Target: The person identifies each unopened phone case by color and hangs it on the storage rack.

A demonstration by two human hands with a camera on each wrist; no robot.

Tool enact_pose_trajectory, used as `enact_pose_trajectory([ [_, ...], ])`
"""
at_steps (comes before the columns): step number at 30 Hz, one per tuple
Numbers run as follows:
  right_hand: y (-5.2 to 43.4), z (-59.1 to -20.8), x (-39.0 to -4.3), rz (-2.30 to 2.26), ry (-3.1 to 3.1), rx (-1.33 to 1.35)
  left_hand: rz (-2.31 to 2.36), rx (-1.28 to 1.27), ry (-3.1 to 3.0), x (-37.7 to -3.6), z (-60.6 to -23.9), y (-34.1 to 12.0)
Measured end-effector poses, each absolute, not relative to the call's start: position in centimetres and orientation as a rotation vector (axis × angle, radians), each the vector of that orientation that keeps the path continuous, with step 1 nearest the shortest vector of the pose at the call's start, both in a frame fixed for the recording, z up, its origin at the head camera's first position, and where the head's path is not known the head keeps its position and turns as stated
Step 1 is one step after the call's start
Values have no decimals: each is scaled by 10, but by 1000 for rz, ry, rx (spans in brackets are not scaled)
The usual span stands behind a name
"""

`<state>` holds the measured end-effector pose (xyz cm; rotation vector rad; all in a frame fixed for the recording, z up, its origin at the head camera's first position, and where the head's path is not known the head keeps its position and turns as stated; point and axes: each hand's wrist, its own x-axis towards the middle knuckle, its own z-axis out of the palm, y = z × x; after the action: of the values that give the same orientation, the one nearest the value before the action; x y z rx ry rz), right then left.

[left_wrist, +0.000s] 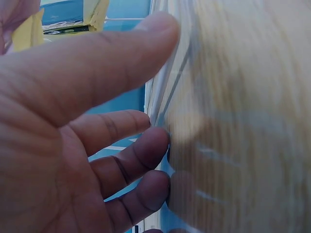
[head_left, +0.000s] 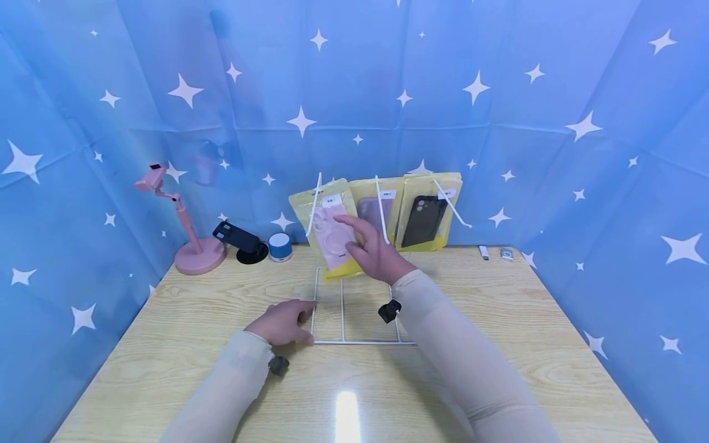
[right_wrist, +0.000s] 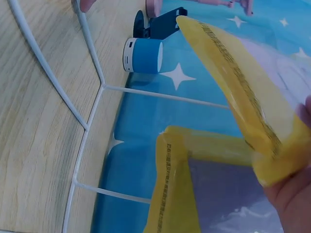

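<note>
My right hand [head_left: 379,253] holds a yellow-edged clear pouch [head_left: 338,261] with a pink phone case inside, at its lower right edge. The pouch hangs tilted at the left prong [head_left: 314,206] of a white wire display rack [head_left: 343,314]. My left hand [head_left: 285,321] rests at the front left corner of the rack's base, thumb and fingertips at the wire and tabletop, as the left wrist view shows. Two more pouches hang to the right: one with a purple phone case [head_left: 370,210], one with a black phone case [head_left: 423,220].
At the back left stand a pink phone stand [head_left: 194,240], a dark phone case [head_left: 239,238] on a black holder and a small blue speaker [head_left: 280,246]. A white USB stick [head_left: 484,252] and a small square gadget [head_left: 506,253] lie at the back right. A starry blue curtain [head_left: 354,80] borders the table.
</note>
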<state>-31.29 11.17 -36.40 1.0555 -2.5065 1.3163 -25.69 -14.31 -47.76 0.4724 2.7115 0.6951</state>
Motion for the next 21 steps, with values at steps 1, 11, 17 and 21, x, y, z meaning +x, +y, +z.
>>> enact_pose_trajectory([
  [1,110,-364,-314,1335,-2497,1062,695,474,2712,-257,-477,-143],
  [11,97,-370,-320,1407,-2460,943,696,472,2721,-257,-478,-143],
  [17,90,-373,-324,1461,-2448,896,706,471,2720,-256,-477,-143],
  [21,87,-373,-328,1518,-2450,866,710,461,2716,-255,-476,-143],
])
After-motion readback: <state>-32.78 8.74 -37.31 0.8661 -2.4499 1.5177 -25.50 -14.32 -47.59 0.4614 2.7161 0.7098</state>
